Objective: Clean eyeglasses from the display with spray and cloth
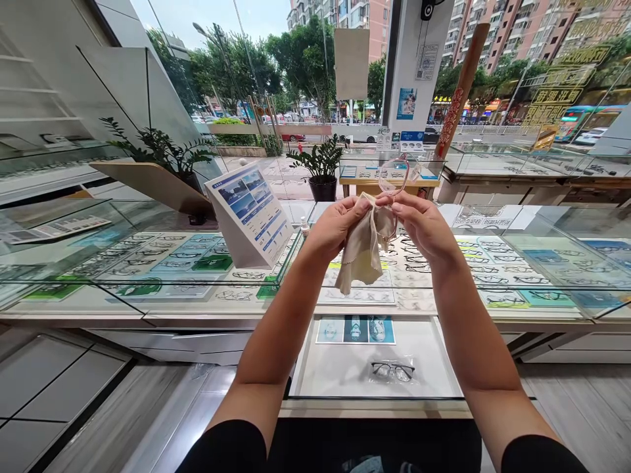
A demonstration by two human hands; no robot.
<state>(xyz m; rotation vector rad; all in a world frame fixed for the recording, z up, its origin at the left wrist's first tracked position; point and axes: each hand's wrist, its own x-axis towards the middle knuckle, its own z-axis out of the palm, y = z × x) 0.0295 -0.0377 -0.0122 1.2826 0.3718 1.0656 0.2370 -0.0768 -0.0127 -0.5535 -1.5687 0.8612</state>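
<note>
My left hand (336, 225) pinches a beige cleaning cloth (362, 257), which hangs down in folds with a zigzag edge. Beside it, my right hand (422, 225) grips a pair of thin pink-rimmed eyeglasses (393, 176) held on end. One round lens stands above the fingers, while the other is lower, partly hidden behind the cloth and fingers. The cloth touches the glasses between my two hands. Both hands are raised over the glass display counter (414, 302).
An open white drawer (340, 378) below holds dark-framed glasses (393, 372) in a clear bag and a printed card (355, 330). A desk calendar (251, 217), a small spray bottle (304, 226) and a potted plant (323, 167) stand beyond. Rows of eyeglasses lie under the glass.
</note>
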